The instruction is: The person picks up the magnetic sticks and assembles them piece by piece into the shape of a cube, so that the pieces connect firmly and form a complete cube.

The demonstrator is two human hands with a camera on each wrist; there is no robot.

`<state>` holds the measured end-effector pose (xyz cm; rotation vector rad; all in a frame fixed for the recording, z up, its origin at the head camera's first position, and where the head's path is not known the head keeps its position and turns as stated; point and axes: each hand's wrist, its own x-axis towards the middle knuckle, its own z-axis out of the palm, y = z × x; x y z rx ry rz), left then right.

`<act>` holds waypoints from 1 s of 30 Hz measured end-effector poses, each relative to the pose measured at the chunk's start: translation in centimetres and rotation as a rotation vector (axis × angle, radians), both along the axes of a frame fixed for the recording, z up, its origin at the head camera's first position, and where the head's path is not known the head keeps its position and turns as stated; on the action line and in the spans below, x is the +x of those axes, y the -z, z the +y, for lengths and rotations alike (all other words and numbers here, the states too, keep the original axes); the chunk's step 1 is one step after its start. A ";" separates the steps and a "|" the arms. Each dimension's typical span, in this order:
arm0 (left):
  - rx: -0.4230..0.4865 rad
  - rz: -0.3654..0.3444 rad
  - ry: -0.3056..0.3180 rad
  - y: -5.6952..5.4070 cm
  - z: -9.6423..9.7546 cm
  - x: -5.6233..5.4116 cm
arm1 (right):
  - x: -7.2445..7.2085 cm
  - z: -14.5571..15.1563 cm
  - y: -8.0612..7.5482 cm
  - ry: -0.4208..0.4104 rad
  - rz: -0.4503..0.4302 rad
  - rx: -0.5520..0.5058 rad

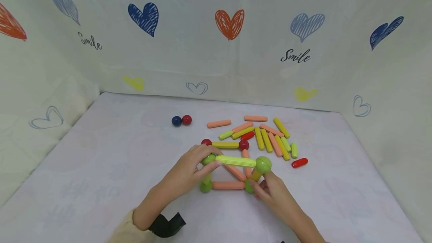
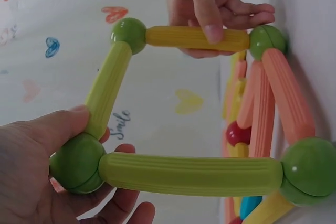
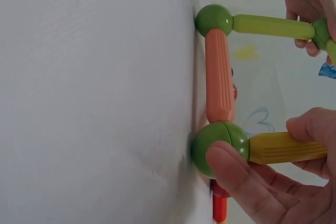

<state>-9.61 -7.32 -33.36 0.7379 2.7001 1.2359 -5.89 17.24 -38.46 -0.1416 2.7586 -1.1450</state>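
A frame of magnetic rods and balls stands upright on the table, a light green rod (image 1: 236, 161) across its top and a coral rod (image 1: 228, 185) along its base. My left hand (image 1: 190, 162) grips the upper left green ball (image 2: 77, 163), its thumb reaching the rod beside it. On the other side, my right hand (image 1: 278, 198) pinches the upright yellow rod (image 3: 286, 148), with a fingertip against the lower right green ball (image 3: 220, 148). A second green ball (image 1: 263, 165) caps that upright. Behind, a yellow rod (image 1: 225, 145) joins two red balls (image 1: 244, 145).
Loose yellow rods (image 1: 259, 138), coral rods (image 1: 255, 118), light green rods and red rods (image 1: 299, 162) lie at the back right. A dark blue ball (image 1: 177, 121) and a red ball (image 1: 187, 119) sit together at the back. Heart-printed cloth (image 1: 199, 55) hangs behind the table.
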 end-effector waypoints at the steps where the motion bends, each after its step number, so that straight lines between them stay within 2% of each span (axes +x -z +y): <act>1: -0.004 0.002 -0.001 0.0 -0.2 -0.1 | -0.1 -0.1 0.0 -0.008 -0.002 -0.012; 6: -0.011 0.016 0.003 -0.3 -1.6 -0.1 | -0.6 -0.2 -0.1 -0.117 -0.032 -0.059; 10: -0.017 0.003 0.028 -0.4 -2.1 -0.2 | -2.0 1.2 -0.5 -0.199 -0.078 -0.034; 12: -0.021 -0.010 0.038 -0.5 -2.1 -0.2 | -3.3 2.0 -0.7 -0.189 -0.064 -0.024; 16: -0.026 -0.023 0.032 -0.5 -2.1 -0.1 | -6.6 2.5 -0.8 -0.145 0.061 -0.002; 20: -0.014 -0.021 0.018 -0.5 -2.1 -0.1 | -9.9 1.8 -0.7 -0.141 0.139 0.082; 25: 0.011 -0.034 0.022 -0.4 -1.9 0.0 | -12.7 0.7 -0.3 -0.128 0.088 0.196; 30: 0.015 -0.065 0.010 -0.5 -1.7 0.0 | -14.0 0.4 0.1 -0.113 0.026 0.308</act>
